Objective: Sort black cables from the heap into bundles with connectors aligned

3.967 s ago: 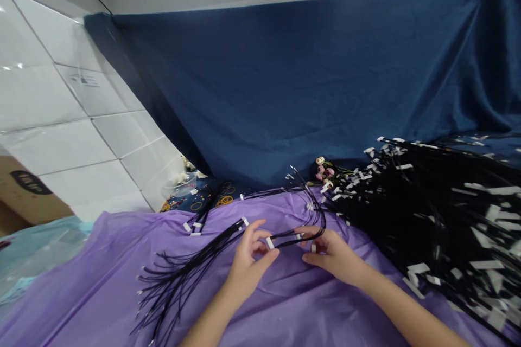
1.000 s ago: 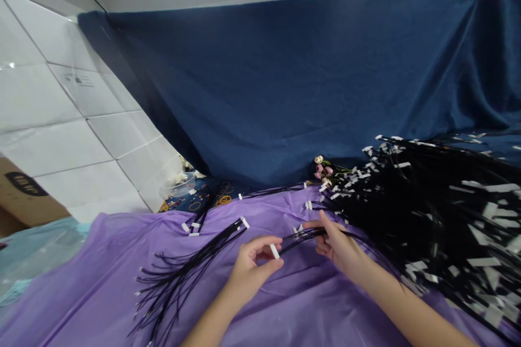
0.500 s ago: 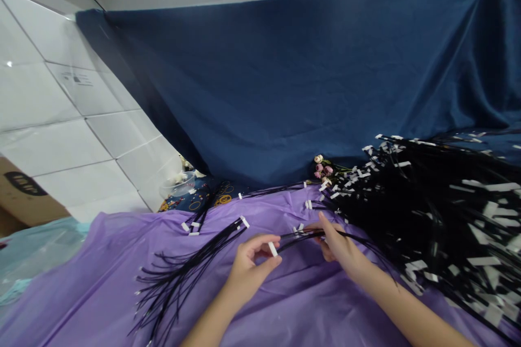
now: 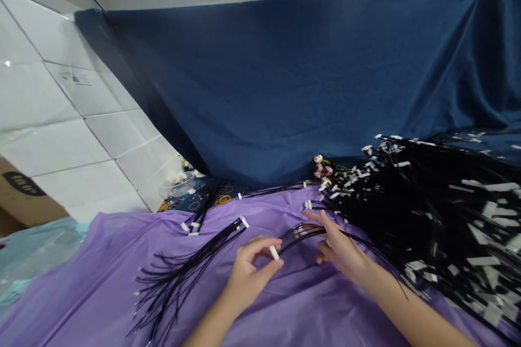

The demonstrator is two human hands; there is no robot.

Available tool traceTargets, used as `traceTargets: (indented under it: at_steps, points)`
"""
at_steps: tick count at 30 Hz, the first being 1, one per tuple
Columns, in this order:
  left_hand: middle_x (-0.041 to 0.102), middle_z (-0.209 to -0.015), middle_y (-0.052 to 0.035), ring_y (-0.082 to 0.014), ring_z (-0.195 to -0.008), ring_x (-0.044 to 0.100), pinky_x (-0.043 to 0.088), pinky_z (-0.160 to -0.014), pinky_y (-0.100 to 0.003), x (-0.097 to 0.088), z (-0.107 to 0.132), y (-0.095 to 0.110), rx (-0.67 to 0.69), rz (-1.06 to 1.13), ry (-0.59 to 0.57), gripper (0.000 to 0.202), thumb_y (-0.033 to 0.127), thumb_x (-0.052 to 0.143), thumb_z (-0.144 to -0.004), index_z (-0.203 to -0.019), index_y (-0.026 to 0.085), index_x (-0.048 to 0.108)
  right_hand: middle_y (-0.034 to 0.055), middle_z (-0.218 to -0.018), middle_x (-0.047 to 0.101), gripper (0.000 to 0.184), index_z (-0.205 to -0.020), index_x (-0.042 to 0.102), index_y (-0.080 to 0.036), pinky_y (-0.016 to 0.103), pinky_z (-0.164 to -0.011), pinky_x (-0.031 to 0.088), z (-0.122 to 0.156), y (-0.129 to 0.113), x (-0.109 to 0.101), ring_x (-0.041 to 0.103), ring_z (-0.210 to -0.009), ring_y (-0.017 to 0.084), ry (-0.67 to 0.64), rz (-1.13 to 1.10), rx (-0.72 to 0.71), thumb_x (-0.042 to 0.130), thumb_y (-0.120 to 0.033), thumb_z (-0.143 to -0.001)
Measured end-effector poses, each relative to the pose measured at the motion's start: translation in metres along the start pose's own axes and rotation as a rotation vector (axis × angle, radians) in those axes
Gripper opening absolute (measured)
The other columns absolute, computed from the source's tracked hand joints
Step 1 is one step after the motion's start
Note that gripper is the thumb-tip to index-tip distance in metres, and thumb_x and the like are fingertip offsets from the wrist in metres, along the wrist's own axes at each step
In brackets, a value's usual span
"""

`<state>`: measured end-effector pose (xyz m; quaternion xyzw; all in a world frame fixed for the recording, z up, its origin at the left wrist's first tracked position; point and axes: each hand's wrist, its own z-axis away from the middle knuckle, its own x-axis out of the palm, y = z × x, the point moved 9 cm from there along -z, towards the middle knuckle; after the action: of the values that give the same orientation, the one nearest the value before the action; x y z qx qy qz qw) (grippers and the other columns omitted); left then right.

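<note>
now at the near edge of the purple-sheeted worktop (image 4: 101, 287), about its middle: left hand (image 4: 248, 274) with the grip pressed together, thumb and forefinger pinching a white tag (image 4: 274, 252) at the end of a few black cords (image 4: 301, 232). pinched at the tag, probably, to hold those ends even and lifted just clear of the sheet. right hand (image 4: 340, 249) just beside, grip loosely spread, fingers stretched out along the same cords, arcing off toward the right. touching rather than clamping, as far as can be told, seemingly to part them from the big heap (image 4: 439, 211) of like cords piled along the right edge. toward the left, a laid-out bundle (image 4: 191, 260), fanned at its near end, tags gathered at the far end. well apart from the heap, likely set so to stay unmixed. at the far edge, small pink flowers (image 4: 323, 168) against a blue cloth (image 4: 305, 81).
</note>
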<state>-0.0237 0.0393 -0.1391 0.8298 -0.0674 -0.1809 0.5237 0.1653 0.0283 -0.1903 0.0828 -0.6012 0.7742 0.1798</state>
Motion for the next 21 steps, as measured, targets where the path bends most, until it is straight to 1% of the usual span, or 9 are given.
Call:
traceTargets:
  at_steps: [3,6,8,10,12,14,16,18,21]
  points:
    - [0.069,-0.089,-0.0060,-0.0159,-0.079,0.066,0.053,-0.071,-0.025,-0.001,0.000,0.000,0.005,-0.002,0.005,0.025,0.012,0.072,-0.070,-0.095,0.019,0.073,0.0054,-0.111,0.064,0.050,-0.128,0.053,-0.028,0.029,-0.050,0.051,0.003,0.003,0.004,0.021,-0.038,0.002,-0.047,-0.025,0.058,0.044,-0.059,-0.090]
    - [0.069,-0.088,-0.0056,-0.0159,-0.079,0.066,0.053,-0.071,-0.025,0.000,0.000,0.004,0.031,-0.029,0.000,0.025,0.011,0.071,-0.070,-0.094,0.019,0.074,0.0038,-0.100,0.065,0.054,-0.128,0.054,-0.030,0.030,-0.054,0.054,0.006,0.008,0.012,0.020,-0.039,0.001,-0.142,-0.059,0.102,0.047,-0.063,-0.087]
    - [0.070,-0.088,-0.0055,-0.0160,-0.079,0.066,0.053,-0.072,-0.025,0.001,0.000,0.005,0.032,-0.037,-0.005,0.025,0.012,0.071,-0.070,-0.094,0.020,0.074,0.0026,-0.097,0.065,0.054,-0.127,0.055,-0.030,0.030,-0.056,0.055,0.006,0.010,0.015,0.020,-0.039,0.001,-0.175,-0.075,0.096,0.048,-0.064,-0.085]
    - [0.070,-0.087,-0.0056,-0.0160,-0.078,0.065,0.053,-0.072,-0.026,0.001,0.000,0.004,0.013,-0.028,-0.004,0.025,0.012,0.072,-0.069,-0.093,0.019,0.074,0.0026,-0.105,0.065,0.052,-0.126,0.055,-0.031,0.030,-0.056,0.055,0.005,0.008,0.016,0.020,-0.039,0.001,-0.171,-0.096,0.057,0.050,-0.062,-0.085]
    - [0.070,-0.086,-0.0061,-0.0164,-0.077,0.065,0.053,-0.072,-0.026,0.000,0.000,-0.001,-0.040,0.003,0.009,0.024,0.014,0.073,-0.068,-0.092,0.018,0.074,0.0030,-0.119,0.061,0.049,-0.125,0.055,-0.032,0.030,-0.055,0.055,0.003,0.003,0.016,0.021,-0.039,0.000,-0.166,-0.121,-0.001,0.053,-0.060,-0.085]
    - [0.070,-0.085,-0.0066,-0.0167,-0.076,0.065,0.053,-0.072,-0.027,-0.002,0.000,-0.010,-0.120,0.062,0.037,0.025,0.018,0.075,-0.067,-0.092,0.017,0.074,0.0028,-0.124,0.060,0.047,-0.122,0.056,-0.031,0.029,-0.055,0.054,0.002,-0.004,0.015,0.022,-0.039,-0.001,-0.142,-0.130,-0.066,0.057,-0.056,-0.083]
    - [0.071,-0.085,-0.0067,-0.0166,-0.075,0.065,0.052,-0.072,-0.027,-0.004,0.002,-0.019,-0.203,0.139,0.075,0.029,0.022,0.078,-0.065,-0.093,0.017,0.073,0.0023,-0.119,0.062,0.045,-0.119,0.058,-0.029,0.028,-0.054,0.053,0.002,-0.011,0.012,0.022,-0.038,-0.002,-0.108,-0.118,-0.123,0.061,-0.053,-0.081]
    - [0.071,-0.084,-0.0064,-0.0158,-0.075,0.065,0.051,-0.072,-0.026,-0.006,0.004,-0.027,-0.270,0.208,0.116,0.034,0.025,0.080,-0.062,-0.094,0.017,0.073,0.0017,-0.109,0.065,0.044,-0.115,0.060,-0.026,0.028,-0.052,0.052,0.002,-0.014,0.010,0.022,-0.037,-0.002,-0.087,-0.089,-0.159,0.063,-0.051,-0.079]
    - [0.072,-0.085,-0.0063,-0.0148,-0.075,0.064,0.050,-0.071,-0.025,-0.006,0.006,-0.034,-0.325,0.265,0.146,0.037,0.026,0.081,-0.061,-0.095,0.017,0.072,0.0007,-0.096,0.066,0.042,-0.108,0.062,-0.023,0.028,-0.050,0.050,-0.001,-0.011,0.008,0.021,-0.036,-0.001,-0.075,-0.023,-0.168,0.063,-0.052,-0.078]
